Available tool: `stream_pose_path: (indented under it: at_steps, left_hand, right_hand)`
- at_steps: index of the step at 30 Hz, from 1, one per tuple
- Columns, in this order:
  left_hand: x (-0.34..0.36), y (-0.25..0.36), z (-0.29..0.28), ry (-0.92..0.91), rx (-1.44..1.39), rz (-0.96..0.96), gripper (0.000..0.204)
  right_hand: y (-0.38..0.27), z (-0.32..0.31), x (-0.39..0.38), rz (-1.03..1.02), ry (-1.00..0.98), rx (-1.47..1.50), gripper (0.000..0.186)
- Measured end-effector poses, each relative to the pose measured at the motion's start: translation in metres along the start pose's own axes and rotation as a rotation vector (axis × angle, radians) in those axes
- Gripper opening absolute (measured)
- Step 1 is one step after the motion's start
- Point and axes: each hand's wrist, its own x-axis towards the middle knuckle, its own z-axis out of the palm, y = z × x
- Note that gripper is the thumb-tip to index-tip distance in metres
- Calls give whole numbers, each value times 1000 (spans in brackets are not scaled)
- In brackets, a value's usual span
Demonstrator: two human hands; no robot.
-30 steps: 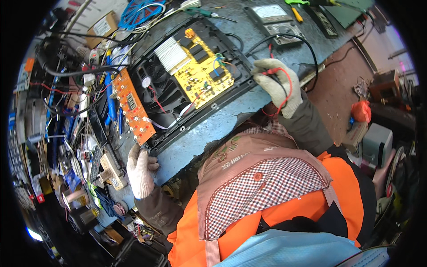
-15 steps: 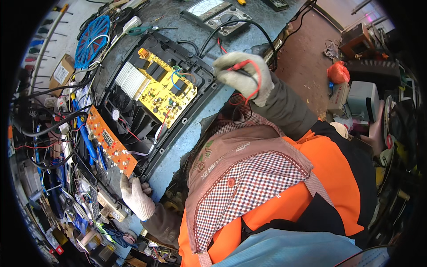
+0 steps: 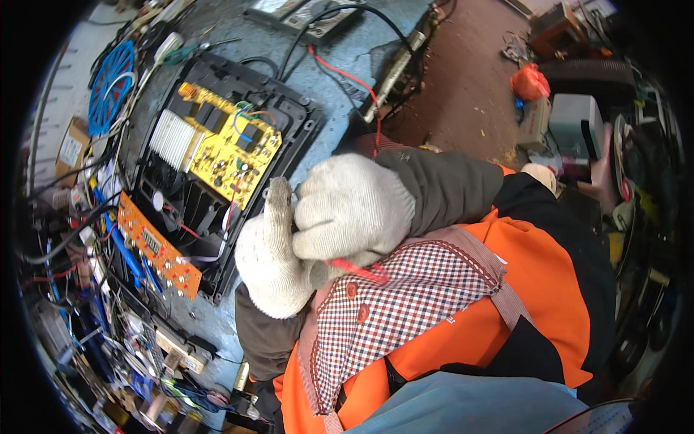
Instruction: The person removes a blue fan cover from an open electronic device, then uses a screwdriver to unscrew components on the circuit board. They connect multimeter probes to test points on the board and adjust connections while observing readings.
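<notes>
Orange board (image 3: 160, 249): probably thin, stiff and brittle; best taken by its long edges, clear of the small parts. It lies left of the left hand (image 3: 271, 266) and apart from it.
Silver heat sink (image 3: 173, 141): looks rigid and ribbed; up and to the left of both hands.
Yellow board (image 3: 235, 171): likely stiff but fragile, with thin wires that could snag; its bare rim suits a hold. It sits beyond the left hand's extended finger.
Black housing (image 3: 253, 81): seems hard plastic, perhaps weighty with its contents; better held by opposite outer rims. It lies on the bench (image 3: 329, 108), its near edge beside the left hand.
Left hand: gloved, one finger extended; the rest is partly hidden, so whether it grips anything I cannot tell.
Meter (image 3: 307, 16): boxy, at the top edge, well apart from both hands.
Right hand (image 3: 354, 206): gloved, fingers curled around the red test lead (image 3: 354, 269), close against the left hand.
Red test lead: light, its cable likely soft; the stiffer handle is the place to grasp. It shows beneath the right hand, before the checked apron (image 3: 405, 293).
</notes>
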Motion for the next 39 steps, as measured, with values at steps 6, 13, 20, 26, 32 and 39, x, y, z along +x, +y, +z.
stream_pose_path:
  at_steps: [6,13,20,26,32,39]
  left_hand:
    - [17,-11,29,-61,3,72,57]
    - [30,-10,37,-296,-128,115,47]
    - [32,-14,33,-293,-207,132,48]
    - [24,-17,42,-260,-162,88,34]
    - [23,-15,42,-279,-140,113,33]
    - [23,-21,46,-234,-164,168,38]
  right_hand:
    - [7,-43,-76,203,261,-233,36]
    - [118,-30,-281,1383,688,100,50]
    - [112,42,-493,1863,714,80,33]
    - [65,55,-549,1918,283,-323,29]
    - [60,42,-556,1828,1066,72,23]
    - [40,-62,-448,1213,1548,323,28]
